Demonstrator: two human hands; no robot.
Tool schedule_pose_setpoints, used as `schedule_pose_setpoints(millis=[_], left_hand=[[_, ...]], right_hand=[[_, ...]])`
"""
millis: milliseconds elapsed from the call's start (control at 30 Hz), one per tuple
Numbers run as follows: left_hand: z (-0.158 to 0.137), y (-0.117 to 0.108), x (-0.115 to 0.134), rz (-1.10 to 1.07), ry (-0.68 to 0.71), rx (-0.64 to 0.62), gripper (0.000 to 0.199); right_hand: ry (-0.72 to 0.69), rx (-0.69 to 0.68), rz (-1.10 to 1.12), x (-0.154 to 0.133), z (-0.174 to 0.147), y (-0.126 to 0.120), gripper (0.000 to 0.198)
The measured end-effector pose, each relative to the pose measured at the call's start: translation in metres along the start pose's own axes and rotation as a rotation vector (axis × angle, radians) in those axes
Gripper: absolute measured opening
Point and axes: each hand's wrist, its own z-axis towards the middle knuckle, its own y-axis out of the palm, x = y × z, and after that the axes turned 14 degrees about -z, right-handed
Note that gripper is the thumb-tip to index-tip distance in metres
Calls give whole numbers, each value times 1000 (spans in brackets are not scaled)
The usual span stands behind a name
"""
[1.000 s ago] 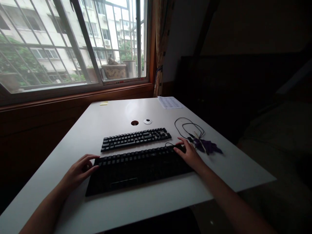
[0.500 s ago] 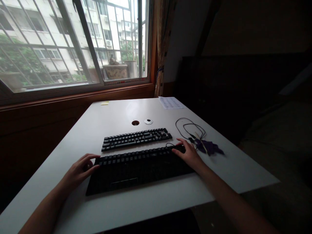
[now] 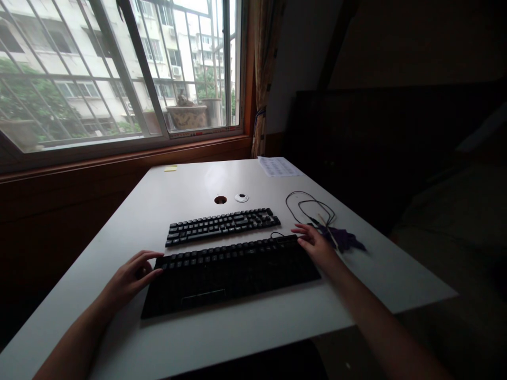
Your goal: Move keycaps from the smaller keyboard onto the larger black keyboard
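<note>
While flat on smooth white table (image 3: 190, 184) | matte black keyboard (image 3: 229, 272) | left hand (image 3: 129, 277), right hand (image 3: 317, 245) spread, seemingly touching ends

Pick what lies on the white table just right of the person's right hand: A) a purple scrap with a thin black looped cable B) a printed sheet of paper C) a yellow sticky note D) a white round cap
A: the purple scrap and the thin black looped cable lie just beyond the right hand, which rests at the right end of the large black keyboard on the white table.
</note>
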Motion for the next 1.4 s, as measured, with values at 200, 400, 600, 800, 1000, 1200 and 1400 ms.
schedule_pose_setpoints(millis=[200,400,600,800,1000,1200,1400], left_hand=[[0,0,0,-10,1,-7,42],[1,1,4,-10,-9,-3,43],[0,1,3,-25,-18,-3,43],[10,-8,18,-32,-16,-11,42],[51,-21,12,102,72,62,45],[107,-24,-13,206,108,68,57],[146,-23,-35,237,138,-42,59]], right_hand=[[65,71,74,2,1,0,44],[29,42,37,-3,-3,-2,48],[40,70,44,-2,-3,-1,47],[79,93,36,-2,-4,-3,41],[101,139,28,-6,-5,-6,40],[84,136,-19,-8,-8,-8,45],[66,124,-77,-9,-12,-10,46]])
